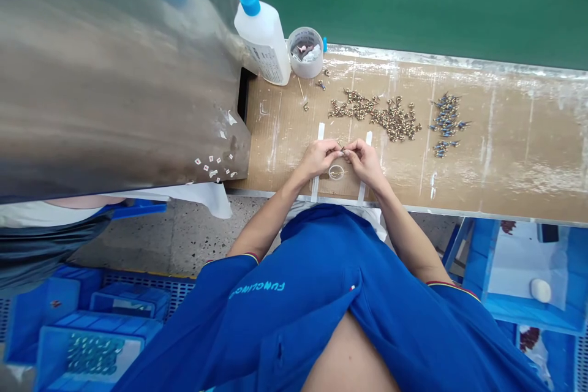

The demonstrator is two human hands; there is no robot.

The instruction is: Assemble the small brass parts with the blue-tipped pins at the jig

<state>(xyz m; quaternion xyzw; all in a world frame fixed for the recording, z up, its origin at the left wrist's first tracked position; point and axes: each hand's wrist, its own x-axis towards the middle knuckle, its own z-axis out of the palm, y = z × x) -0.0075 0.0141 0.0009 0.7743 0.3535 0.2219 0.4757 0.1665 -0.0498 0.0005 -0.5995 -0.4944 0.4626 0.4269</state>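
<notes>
pinching thumb to forefinger, the left hand (318, 158) and the right hand (367, 163) meet tip to tip, both closed down on a tiny brassy piece (342, 149) between them, too small from where i stand to make out its shape. just nearer the person's blue shirt (316, 257), a pale ring (336, 179) lies on the cardboard (285, 153), a thin golden bit (339, 173) inside it. a white strip (315, 188) runs beside the left hand, a second white strip (369, 136) by the right. beyond the right hand spreads a loose pile of brassy pieces (399, 120), and farther right, apart from it, a smaller cluster with blue bits (446, 115). past the left hand a thin stick (301, 87) lies near a round tub (293, 56) of pink and white scraps (309, 52), a white bottle (264, 43) with a blue nozzle (249, 0) just beside it. small labels (211, 159) dot the grey metal surface (114, 86) off to the left; a green surface (413, 6) stretches along the far side.
</notes>
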